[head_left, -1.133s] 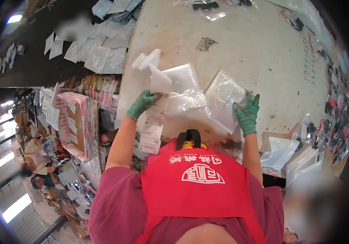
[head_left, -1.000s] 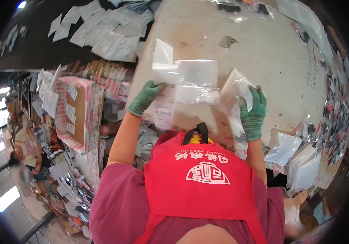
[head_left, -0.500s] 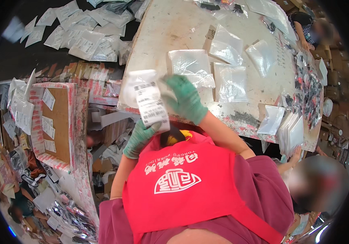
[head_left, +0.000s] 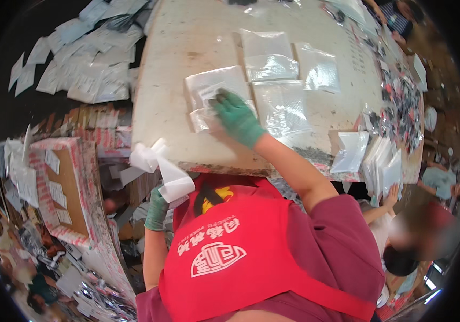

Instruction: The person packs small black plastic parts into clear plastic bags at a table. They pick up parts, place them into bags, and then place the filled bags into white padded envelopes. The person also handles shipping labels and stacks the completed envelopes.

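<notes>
Clear plastic bag (head_left: 216, 94), flat and holding a white sheet, lying on the near-left part of the surface (head_left: 171, 64), a broad pale board worn and speckled along its near edge; the bag is pinned under the right hand (head_left: 236, 118), which wears a green glove, lies palm down with the fingers spread open and pressed onto the bag's near-right corner, its forearm running back toward the red apron (head_left: 230, 257) at the near edge of the view. Just right of this bag lies a second clear bag (head_left: 281, 107), its left edge next to the right hand; two more clear bags (head_left: 267, 53) lie side by side farther off, and another (head_left: 318, 67) lies to their right. At the near-right corner of the surface, a stack of filled clear bags (head_left: 380, 161) stands on edge, with a single bag (head_left: 350, 150) lying to its left. Below the near-left edge of the surface, well apart from the right hand, the left hand (head_left: 157, 209), also in a green glove, is closed around the lower end of a strip of white paper labels (head_left: 160, 169), which curls upward and touches the edge of the surface. To the far left, many loose white sheets (head_left: 85, 59) lie on a dark floor; to the near left, an open cardboard box (head_left: 63, 188) with a patterned rim.
</notes>
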The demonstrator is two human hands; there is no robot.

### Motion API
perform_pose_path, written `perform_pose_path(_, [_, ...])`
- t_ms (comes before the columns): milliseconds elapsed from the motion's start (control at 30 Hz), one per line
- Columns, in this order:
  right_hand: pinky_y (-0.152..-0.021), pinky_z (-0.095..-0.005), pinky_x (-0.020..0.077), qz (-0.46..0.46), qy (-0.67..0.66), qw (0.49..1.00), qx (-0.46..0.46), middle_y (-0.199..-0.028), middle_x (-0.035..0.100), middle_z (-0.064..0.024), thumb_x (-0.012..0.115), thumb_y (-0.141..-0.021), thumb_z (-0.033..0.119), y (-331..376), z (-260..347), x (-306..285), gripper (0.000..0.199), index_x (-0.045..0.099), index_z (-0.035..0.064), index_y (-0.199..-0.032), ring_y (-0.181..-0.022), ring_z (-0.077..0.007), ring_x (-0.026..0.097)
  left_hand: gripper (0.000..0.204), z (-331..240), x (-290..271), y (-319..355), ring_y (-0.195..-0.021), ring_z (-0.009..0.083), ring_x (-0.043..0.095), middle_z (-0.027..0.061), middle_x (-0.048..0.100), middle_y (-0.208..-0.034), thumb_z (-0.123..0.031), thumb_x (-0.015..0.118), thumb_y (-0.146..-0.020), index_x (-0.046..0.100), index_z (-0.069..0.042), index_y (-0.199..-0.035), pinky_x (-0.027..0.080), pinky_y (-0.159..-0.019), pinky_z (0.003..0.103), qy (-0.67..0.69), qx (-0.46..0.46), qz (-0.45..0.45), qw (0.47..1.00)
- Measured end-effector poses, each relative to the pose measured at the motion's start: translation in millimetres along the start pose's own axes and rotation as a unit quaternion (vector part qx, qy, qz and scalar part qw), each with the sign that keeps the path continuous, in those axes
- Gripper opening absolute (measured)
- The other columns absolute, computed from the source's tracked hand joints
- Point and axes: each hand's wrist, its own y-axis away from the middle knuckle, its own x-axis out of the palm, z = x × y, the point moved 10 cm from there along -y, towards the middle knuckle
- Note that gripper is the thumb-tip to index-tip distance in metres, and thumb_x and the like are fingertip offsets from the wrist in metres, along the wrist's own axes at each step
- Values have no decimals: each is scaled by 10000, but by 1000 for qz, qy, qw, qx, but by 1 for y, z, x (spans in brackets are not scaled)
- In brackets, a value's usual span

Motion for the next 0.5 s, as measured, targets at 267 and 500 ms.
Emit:
perform_pose_path(267, [-1069,-546,283,102,-35,990,94,-1346,475,-215,581,-799,553,-5,-36,59,768,445,38,-1351,-1286,-356,424,566,-34,19,-29,-1069,278,597,136,585,-1209,-386,586,-910,478,21,-1288,484,-943,440,172,53,-22,983])
perform_pose_path(500, [-1043,-458,351,267,-349,891,114,-1354,478,-194,637,-850,299,13,44,45,572,462,82,-1349,-1255,-398,430,468,-106,107,-32,-1047,265,611,171,610,-1161,-295,467,-979,485,73,-1268,487,-939,379,402,-101,134,900])
